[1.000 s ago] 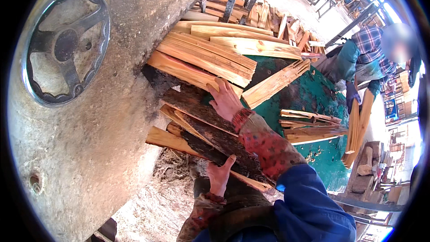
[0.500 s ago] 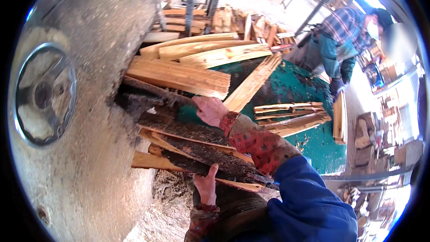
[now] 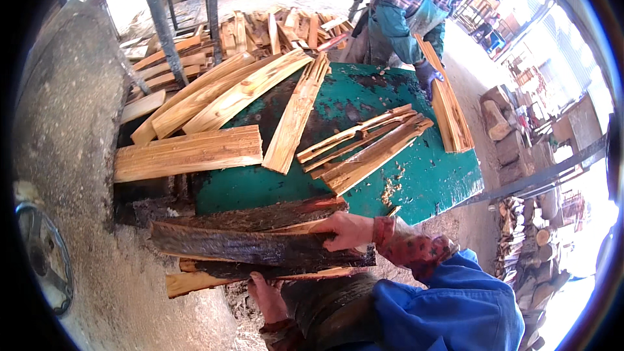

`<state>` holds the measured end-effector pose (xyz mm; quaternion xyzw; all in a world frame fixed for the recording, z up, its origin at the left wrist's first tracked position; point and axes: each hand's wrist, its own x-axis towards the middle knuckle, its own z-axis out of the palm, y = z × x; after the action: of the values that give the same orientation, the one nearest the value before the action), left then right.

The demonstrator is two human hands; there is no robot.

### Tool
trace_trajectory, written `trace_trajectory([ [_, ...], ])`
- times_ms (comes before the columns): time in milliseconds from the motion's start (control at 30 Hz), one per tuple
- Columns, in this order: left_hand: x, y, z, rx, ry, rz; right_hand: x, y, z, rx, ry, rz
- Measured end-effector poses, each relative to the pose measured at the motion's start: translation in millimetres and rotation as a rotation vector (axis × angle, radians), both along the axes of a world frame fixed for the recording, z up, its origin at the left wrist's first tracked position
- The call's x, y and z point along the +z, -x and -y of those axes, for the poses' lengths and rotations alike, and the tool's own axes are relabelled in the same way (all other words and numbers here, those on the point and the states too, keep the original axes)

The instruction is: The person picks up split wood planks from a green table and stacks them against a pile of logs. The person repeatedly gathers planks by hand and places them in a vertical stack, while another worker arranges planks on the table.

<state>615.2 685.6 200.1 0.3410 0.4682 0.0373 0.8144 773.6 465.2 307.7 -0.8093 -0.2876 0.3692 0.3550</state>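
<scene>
A stack of bark-covered wood slabs lies in front of me along the near edge of the green table (image 3: 292,190). My right hand (image 3: 348,229) is closed on the right end of the top bark slab (image 3: 240,245), fingers over its edge. Below it, my left hand (image 3: 268,297) grips the near side of the stack, thumb on the lowest slab (image 3: 195,281) and its other fingers hidden underneath. Beyond the stack, a pale sawn plank (image 3: 188,151) lies across the table's left side, beside a slanting plank (image 3: 298,114).
Split, thinner pieces (image 3: 374,149) lie mid-table. Across it a co-worker (image 3: 409,13) in gloves holds an upright plank (image 3: 448,107). To the left stand a machine body (image 3: 71,104) and its handwheel (image 3: 44,257). A wood heap (image 3: 279,32) lies behind; logs (image 3: 500,123) are stacked right.
My view has swung right. My right hand has come back from beside the machine, and a dark bark slab now tops the stack. The co-worker has raised a plank.
</scene>
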Motion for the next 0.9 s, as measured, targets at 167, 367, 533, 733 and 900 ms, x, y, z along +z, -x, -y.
trace_trajectory([
  [167, 7, -9, 7, 0.016, -0.092, -0.111, -14, 4, 42, -0.029, -0.014, 0.469],
  [367, 16, -14, 12, -0.02, -0.17, -0.079, -31, -74, 146, -0.168, 0.431, 0.753],
  [533, 10, -16, 15, 0.008, -0.197, 0.027, -44, -164, 192, -0.088, 0.576, 0.729],
  [733, -2, -15, 15, 0.087, -0.222, -0.049, -61, -202, 191, -0.055, 0.69, 0.646],
  [900, -6, -14, 15, 0.077, -0.233, -0.062, -56, -204, 203, -0.059, 0.777, 0.749],
])
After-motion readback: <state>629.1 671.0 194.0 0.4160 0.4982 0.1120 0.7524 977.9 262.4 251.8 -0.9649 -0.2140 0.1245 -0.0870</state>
